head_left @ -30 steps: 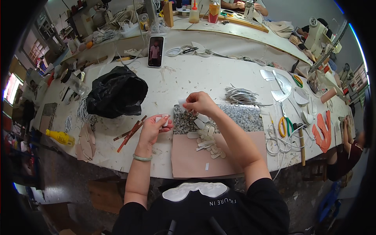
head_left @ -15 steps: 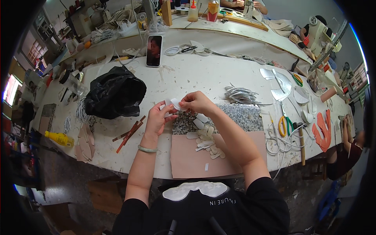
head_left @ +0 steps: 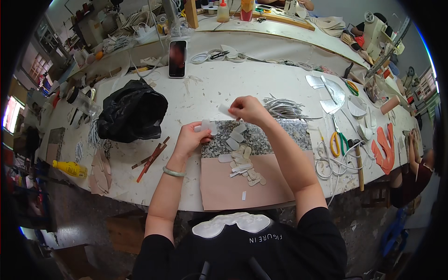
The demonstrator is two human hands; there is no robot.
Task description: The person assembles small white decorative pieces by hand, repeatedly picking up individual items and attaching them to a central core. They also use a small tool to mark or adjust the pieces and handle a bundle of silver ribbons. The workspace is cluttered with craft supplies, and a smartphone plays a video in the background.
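The right grip (head_left: 250,111) is pinched shut on one thin white piece (head_left: 225,110), slightly blurred, holding it by its right end above the white desk (head_left: 191,105), just past the far edge of a grey speckled stone slab (head_left: 284,135). The left grip (head_left: 188,140), with a pale green bangle (head_left: 174,172) on the wrist, grasps a few overlapping translucent white tabs (head_left: 209,126) between thumb and fingers near the slab's far left corner; their exact number cannot be told. More white tabs with rounded ends (head_left: 237,136) lie on the slab between the forearms. Nearer the person, a loose heap of small cream oval pieces (head_left: 253,174) spreads onto a flat dusty-pink sheet (head_left: 219,189), where a narrow white rectangle (head_left: 243,195) lies apart. To the left, crossed reddish-brown strips (head_left: 145,171) rest near a crumpled black plastic bag (head_left: 116,112), its mouth gaping. To the right, a bundle of thin silvery cords (head_left: 284,108) lies just beyond the slab; farther out are scissors with yellow and green handles (head_left: 337,130), a wooden-handled hammer (head_left: 360,168) and a coral-orange cut-out (head_left: 387,163). Toward the back, a dark-screened smartphone (head_left: 177,57) stands upright
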